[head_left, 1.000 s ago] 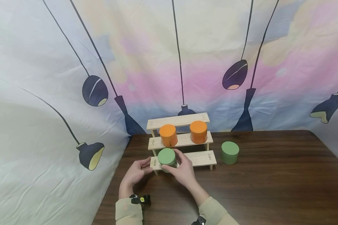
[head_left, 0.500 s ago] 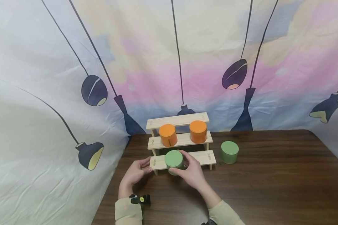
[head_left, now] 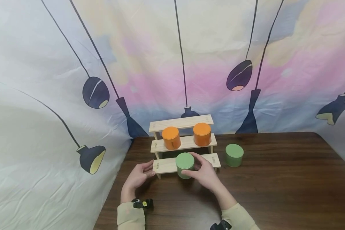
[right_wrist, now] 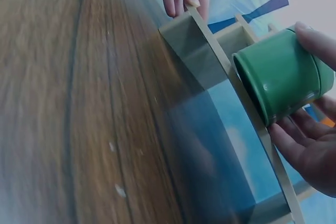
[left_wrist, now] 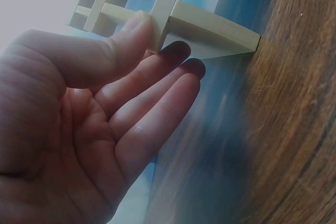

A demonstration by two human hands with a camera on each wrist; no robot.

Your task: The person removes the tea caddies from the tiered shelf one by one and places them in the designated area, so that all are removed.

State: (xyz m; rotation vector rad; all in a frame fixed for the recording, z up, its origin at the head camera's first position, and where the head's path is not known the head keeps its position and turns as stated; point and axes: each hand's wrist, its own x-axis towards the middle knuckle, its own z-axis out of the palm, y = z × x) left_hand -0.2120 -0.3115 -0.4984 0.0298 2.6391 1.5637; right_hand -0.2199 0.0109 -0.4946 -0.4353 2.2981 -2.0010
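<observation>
My right hand (head_left: 205, 174) grips a round green tin (head_left: 185, 164) between thumb and fingers, at the front edge of the lowest step of a small three-tier wooden rack (head_left: 165, 166). Seen from the right wrist, the green tin (right_wrist: 286, 74) overhangs that step's edge, upright relative to the rack. At the step's left end, my left hand (head_left: 138, 175) pinches the board, its thumb (left_wrist: 134, 30) on the wood and the other fingers extended beneath. Two orange tins, one on the left (head_left: 171, 138) and one on the right (head_left: 202, 134), stand on the middle step.
Another green tin (head_left: 234, 155) stands on the dark wooden table (head_left: 276, 185), just right of the rack. Nothing sits on the rack's top step (head_left: 181, 123). A fabric backdrop (head_left: 212, 48) printed with hanging lamps rises behind the table and along its left side.
My right hand has slid the green tin rightward along the lowest step, from near its left end to about the middle. My left hand stays at the step's left end.
</observation>
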